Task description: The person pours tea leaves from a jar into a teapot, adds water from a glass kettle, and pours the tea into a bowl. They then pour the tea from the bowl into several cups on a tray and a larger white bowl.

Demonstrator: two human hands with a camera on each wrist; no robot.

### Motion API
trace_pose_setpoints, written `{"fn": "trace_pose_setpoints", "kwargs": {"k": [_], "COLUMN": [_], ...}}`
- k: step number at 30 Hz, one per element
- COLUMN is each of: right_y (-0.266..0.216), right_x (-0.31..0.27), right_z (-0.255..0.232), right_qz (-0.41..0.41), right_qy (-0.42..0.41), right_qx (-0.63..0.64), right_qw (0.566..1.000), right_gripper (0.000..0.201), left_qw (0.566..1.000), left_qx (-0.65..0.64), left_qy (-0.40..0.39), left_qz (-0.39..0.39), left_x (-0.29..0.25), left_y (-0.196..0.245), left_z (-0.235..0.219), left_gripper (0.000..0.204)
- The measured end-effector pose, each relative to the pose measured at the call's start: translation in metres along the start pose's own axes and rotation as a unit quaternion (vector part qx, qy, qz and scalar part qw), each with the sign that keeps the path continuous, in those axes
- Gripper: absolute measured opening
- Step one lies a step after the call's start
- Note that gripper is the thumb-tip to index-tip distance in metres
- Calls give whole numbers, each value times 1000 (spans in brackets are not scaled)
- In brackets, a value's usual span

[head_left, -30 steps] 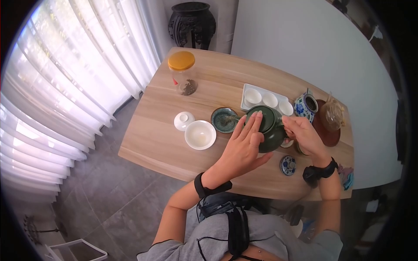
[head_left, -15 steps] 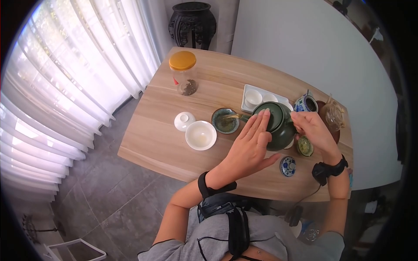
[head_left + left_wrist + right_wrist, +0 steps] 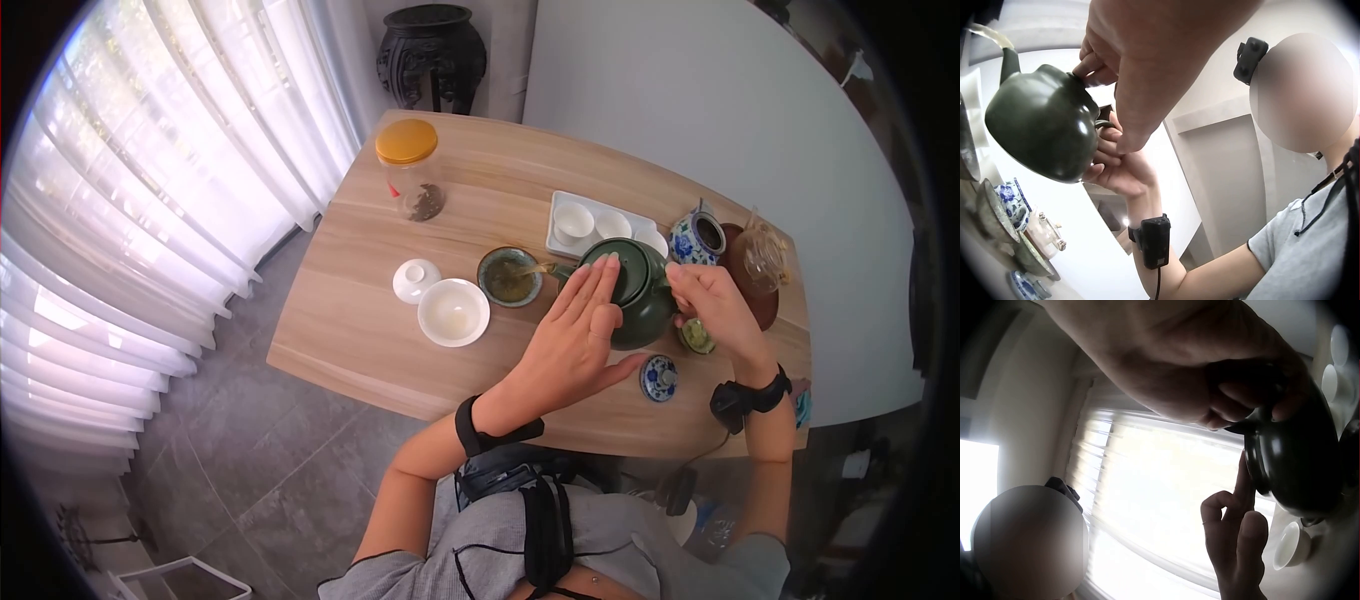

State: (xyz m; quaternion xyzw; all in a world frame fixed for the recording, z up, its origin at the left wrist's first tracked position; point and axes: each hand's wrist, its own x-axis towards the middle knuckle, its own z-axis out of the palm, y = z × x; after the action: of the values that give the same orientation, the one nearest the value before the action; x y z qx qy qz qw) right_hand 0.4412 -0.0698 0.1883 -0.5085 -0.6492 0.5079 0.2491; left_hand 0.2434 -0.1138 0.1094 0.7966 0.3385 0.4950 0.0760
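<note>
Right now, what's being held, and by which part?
The green teapot, lifted off the table: the right hand grips its handle, while the left hand's straight fingers press on the lid.

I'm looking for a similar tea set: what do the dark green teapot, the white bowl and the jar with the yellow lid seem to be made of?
Teapot: probably glazed ceramic; its dark green body is smooth and carries soft highlights. White bowl: likely porcelain or glazed ceramic, plain, opaque and glossy. Jar: clear glass or plastic, since its dark contents show through; its yellow lid looks matte, perhaps plastic.
</note>
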Motion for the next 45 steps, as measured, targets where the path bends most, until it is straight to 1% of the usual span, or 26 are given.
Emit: {"fn": "trace_pose_setpoints", "kwargs": {"k": [1, 3, 4, 6, 7, 9, 10, 12, 13, 15, 19, 21, 22, 24, 28, 33, 37, 45], "right_y": [6, 20, 25, 37, 44, 58, 65, 75, 79, 84, 92, 94, 92, 86, 77, 73, 71, 60], "right_x": [-1, -5, -7, -14, -16, -21, -24, -31, -35, -43, -59, -66, -68, -71, -74, -73, -70, -70], "right_z": [2, 7, 10, 17, 20, 26, 30, 36, 39, 43, 33, 23, 19, 11, 0, -12, -16, -28], "right_qz": [0, 0, 0, 4, 4, -9, -9, -33, -33, -47, -58, -53, -52, -26, -16, 9, 23, 45], "right_qy": [1, -1, -1, 29, 30, 51, 53, 85, 85, 142, 168, 170, 173, 153, 143, 104, 106, 77], "right_qx": [1, 80, 81, 132, 134, 191, 192, 246, 247, 268, 249, 204, 204, 189, 171, 138, 123, 92], "right_qw": [1000, 997, 997, 991, 991, 980, 980, 965, 965, 952, 952, 963, 962, 970, 975, 985, 986, 992], "right_gripper": [42, 40, 40, 38, 38, 38, 38, 38, 38, 38, 39, 40, 40, 40, 40, 41, 42, 41], "left_qw": [1000, 1000, 1000, 1000, 1000, 1000, 1000, 999, 999, 998, 997, 996, 996, 994, 993, 993, 993, 992], "left_qx": [0, 0, 0, 4, 4, 7, 6, 19, 19, 28, 1, -4, -7, -17, -23, -19, -22, -38], "left_qy": [-1, -7, -8, -11, -13, -16, -17, -27, -29, -52, -72, -86, -87, -101, -107, -115, -114, -119], "left_qz": [1, -4, -4, -3, -3, -3, -2, 3, 3, 12, 22, 27, 29, 26, 34, 33, 32, 34], "left_x": [-1, -2, -3, -4, -5, -7, -7, -7, -7, -7, -6, -7, -7, -8, -7, -7, -8, -5], "left_y": [0, 0, 0, 1, 1, 3, 5, 9, 11, 17, 27, 31, 33, 36, 39, 39, 36, 36], "left_z": [0, 1, 2, 3, 5, 9, 10, 12, 13, 15, 22, 28, 30, 35, 42, 48, 53, 56], "left_gripper": [47, 46, 46, 46, 46, 46, 46, 45, 45, 46, 46, 46, 46, 47, 48, 49, 49, 49]}}
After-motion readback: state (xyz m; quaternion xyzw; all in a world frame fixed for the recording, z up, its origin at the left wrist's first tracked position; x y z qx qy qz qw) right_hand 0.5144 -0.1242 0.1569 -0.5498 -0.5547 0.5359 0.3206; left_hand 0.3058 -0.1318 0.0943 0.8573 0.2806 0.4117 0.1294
